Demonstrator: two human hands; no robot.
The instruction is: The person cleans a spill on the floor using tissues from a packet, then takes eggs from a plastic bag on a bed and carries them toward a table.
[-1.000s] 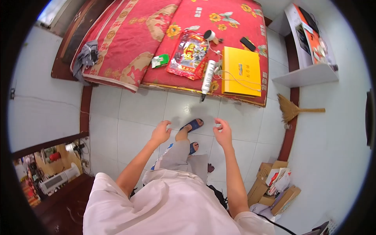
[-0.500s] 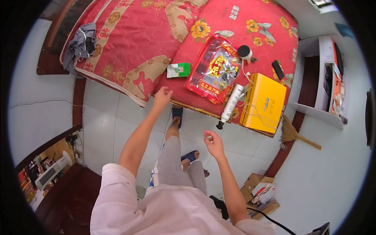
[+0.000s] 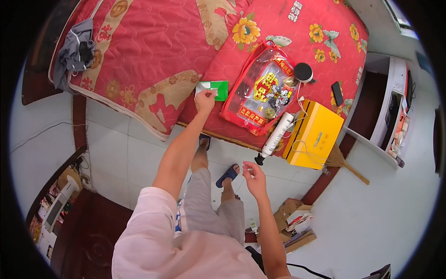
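Observation:
My left hand [image 3: 205,101] reaches to the bed's front edge, its fingers closed on the near edge of a small green and white packet [image 3: 220,90]. Fingertips cover part of the packet, which still lies on the red bedding. My right hand [image 3: 255,180] hangs in the air before the bed, fingers loosely bent and apart, with nothing in it. Closest to it is the dark end of a white tube [image 3: 277,135], which juts past the bed edge. A clear plastic bag with red trim [image 3: 258,95] lies between the packet and the tube.
On the bed [image 3: 158,51] are a yellow box [image 3: 317,135] with a cable, a black-topped round item [image 3: 303,73], a black phone-like object [image 3: 337,94] and grey clothing [image 3: 74,53]. A broom [image 3: 346,165] and cardboard boxes [image 3: 289,215] stand by the right wall.
My left hand has moved forward and right from the bed edge onto the packet and closed on it. My right hand stays near the tube's end. The view has shifted as I step forward.

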